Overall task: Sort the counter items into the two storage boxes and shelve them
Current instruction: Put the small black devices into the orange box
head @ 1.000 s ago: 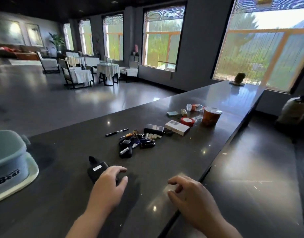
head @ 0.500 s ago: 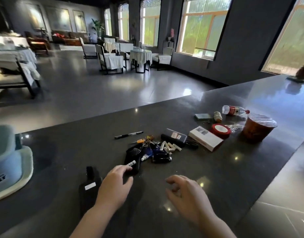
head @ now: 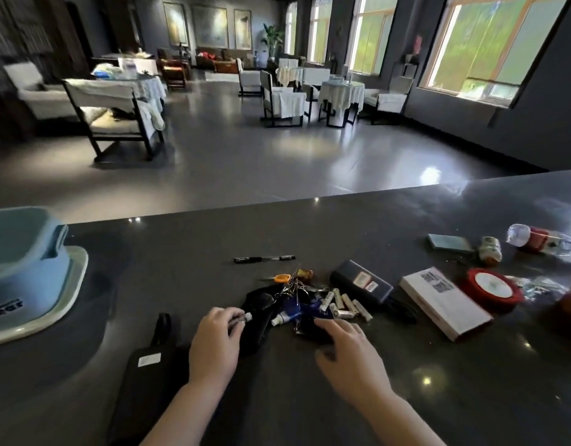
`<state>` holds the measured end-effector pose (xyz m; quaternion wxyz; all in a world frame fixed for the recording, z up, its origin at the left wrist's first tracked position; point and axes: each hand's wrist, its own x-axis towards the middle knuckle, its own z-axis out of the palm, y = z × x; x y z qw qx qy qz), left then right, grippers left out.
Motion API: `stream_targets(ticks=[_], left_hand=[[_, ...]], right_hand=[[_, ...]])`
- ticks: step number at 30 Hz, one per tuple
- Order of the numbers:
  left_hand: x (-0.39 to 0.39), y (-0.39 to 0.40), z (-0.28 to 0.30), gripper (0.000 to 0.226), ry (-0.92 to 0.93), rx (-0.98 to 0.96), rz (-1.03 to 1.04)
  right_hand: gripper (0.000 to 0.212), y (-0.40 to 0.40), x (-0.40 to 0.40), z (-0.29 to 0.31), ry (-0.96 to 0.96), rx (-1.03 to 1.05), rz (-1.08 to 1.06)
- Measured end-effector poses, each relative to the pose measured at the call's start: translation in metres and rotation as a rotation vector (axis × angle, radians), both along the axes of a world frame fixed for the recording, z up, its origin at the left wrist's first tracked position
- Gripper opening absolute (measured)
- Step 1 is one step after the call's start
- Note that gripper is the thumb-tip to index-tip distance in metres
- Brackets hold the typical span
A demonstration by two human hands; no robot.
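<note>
Two hands (head: pixel 213 342) (head: pixel 352 352) reach glossy counter (head: pixel 406 397) clutter: cylindrical batteries (head: pixel 343 304), metal keys (head: pixel 294 284)

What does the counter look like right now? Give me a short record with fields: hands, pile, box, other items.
left hand: pinching a small cylindrical item at the pile's near edge
right hand: fingers resting on the dark items in the pile
pile: keys, loose batteries, blue tube
box: blue storage box at far left, apart from the pile
other items: pen, white carton, red tape roll, black pouch
</note>
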<state>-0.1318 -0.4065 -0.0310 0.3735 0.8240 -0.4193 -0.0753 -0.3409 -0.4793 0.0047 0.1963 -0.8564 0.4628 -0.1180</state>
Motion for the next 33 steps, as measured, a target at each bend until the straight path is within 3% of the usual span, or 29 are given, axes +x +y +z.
stream_targets(ticks=[5, 11, 14, 17, 23, 33], left_hand=[[0.013, -0.001, -0.006, 0.015, -0.074, 0.075, 0.158], [0.010, -0.001, -0.006, 0.028, -0.203, 0.105, 0.116], [-0.012, -0.003, -0.011, 0.051, -0.264, 0.133, 0.013], [-0.026, -0.007, -0.021, 0.066, -0.232, 0.212, -0.016], [-0.024, 0.002, -0.017, 0.058, -0.260, 0.167, -0.006], [-0.051, 0.048, -0.009, 0.076, -0.214, 0.319, 0.046]], right_hand=[[0.055, -0.014, 0.019, -0.022, 0.069, -0.089, 0.023], [0.045, -0.015, 0.028, -0.034, 0.074, -0.194, -0.038], [0.046, -0.017, 0.031, -0.034, 0.039, -0.146, -0.040], [0.049, -0.015, 0.032, -0.036, -0.018, -0.079, -0.037], [0.052, -0.004, 0.022, -0.037, -0.020, -0.098, -0.044], [0.052, 0.021, 0.005, -0.028, -0.009, -0.037, 0.058]])
